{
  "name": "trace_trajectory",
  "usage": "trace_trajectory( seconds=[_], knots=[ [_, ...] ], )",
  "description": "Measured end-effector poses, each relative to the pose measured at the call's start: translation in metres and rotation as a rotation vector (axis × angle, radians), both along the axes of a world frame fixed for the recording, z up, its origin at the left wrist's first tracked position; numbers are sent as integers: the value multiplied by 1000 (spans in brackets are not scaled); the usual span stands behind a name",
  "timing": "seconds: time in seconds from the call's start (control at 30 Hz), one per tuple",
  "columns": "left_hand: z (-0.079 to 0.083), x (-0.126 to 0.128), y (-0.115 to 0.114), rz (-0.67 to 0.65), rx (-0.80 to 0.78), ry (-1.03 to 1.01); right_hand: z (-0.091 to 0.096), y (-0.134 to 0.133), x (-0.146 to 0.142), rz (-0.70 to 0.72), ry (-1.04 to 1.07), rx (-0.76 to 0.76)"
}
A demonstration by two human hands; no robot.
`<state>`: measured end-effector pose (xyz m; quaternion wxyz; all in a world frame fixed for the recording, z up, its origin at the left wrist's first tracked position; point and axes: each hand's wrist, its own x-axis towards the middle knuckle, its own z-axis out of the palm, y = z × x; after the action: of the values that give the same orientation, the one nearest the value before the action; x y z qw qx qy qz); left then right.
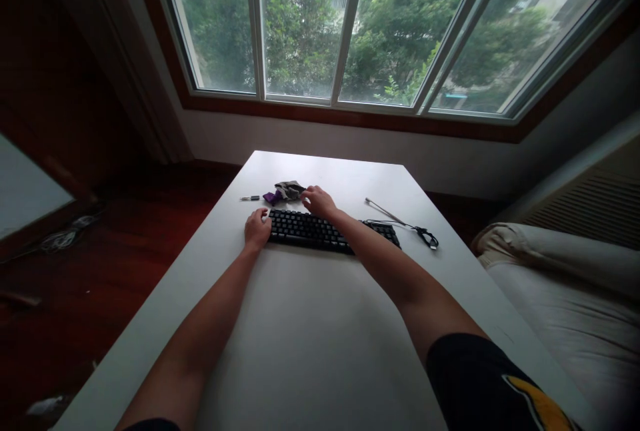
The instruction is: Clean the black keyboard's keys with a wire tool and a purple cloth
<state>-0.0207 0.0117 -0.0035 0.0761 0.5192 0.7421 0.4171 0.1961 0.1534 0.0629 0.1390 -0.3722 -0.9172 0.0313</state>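
Observation:
A black keyboard [310, 230] lies across the white table, its cable bundled at the right. My left hand [257, 228] grips the keyboard's left end, thumb along the near side. Over the keyboard's back edge reaches my right hand [319, 203], its fingers bent together at the right edge of a crumpled grey cloth [289, 189]. A purple cloth [273, 197] lies against the grey one, just behind the keyboard. My right forearm hides part of the keys.
Left of the cloths is a small tool with a dark handle [255, 198]. A thin metal rod [384, 210] and the coiled USB cable [427, 238] lie at the right. The white table [300, 338] stands before a window, with a pale sofa [565, 284] on the right.

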Motion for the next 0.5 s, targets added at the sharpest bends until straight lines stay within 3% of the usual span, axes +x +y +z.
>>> trace_trajectory(
  seconds=[0.13,0.27,0.37,0.5],
  knots=[
    [1,-19,1,52,-24,-7,4,-14,-78,139,-28,24],
    [1,-27,2,112,-55,83,2,-16,-132,52,-68,-34],
    [-1,-29,4,98,-83,110,-4,-12,-154,-75,-118,-45],
    [-2,-28,5,100,-88,132,-13,-6,-159,-173,-116,-66]
  ],
)
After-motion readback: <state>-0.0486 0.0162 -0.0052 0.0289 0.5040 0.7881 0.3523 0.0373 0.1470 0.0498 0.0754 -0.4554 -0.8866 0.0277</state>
